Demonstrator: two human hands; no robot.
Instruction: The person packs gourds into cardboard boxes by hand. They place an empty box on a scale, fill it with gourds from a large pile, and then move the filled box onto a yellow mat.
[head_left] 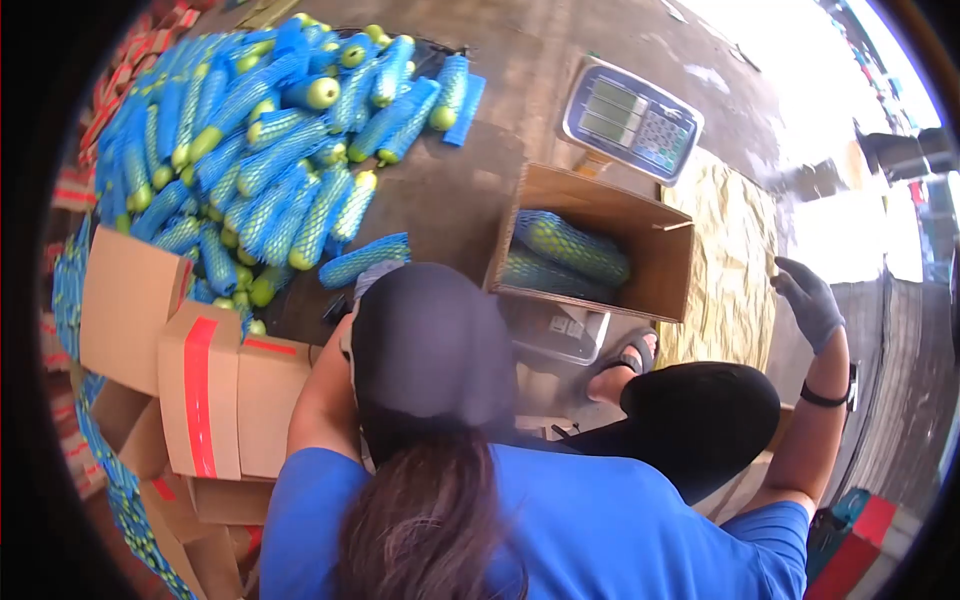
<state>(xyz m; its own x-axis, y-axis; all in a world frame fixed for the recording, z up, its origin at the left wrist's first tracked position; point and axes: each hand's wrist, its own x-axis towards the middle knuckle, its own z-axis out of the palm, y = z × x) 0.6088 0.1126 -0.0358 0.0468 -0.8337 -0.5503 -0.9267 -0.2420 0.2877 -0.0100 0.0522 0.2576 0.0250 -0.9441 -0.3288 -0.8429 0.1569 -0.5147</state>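
Observation:
My left hand (377,273), in a grey glove, is mostly hidden behind a dark cap (430,345); its fingers cannot be made out. Right beside it lies a green gourd in blue netting (365,259). My right hand (812,305), also gloved, is raised on the right side with its fingers apart and nothing in them. Between the hands an open cardboard box (655,245) holds netted gourds (575,248). It rests on a metal scale platform (590,340).
A large pile of netted gourds (290,160) covers the upper left. A scale display (633,122) stands behind the box. Open cartons (200,390) with red tape are at the lower left. Yellowish sheeting (725,270) lies right of the box, near a sandalled foot (630,365).

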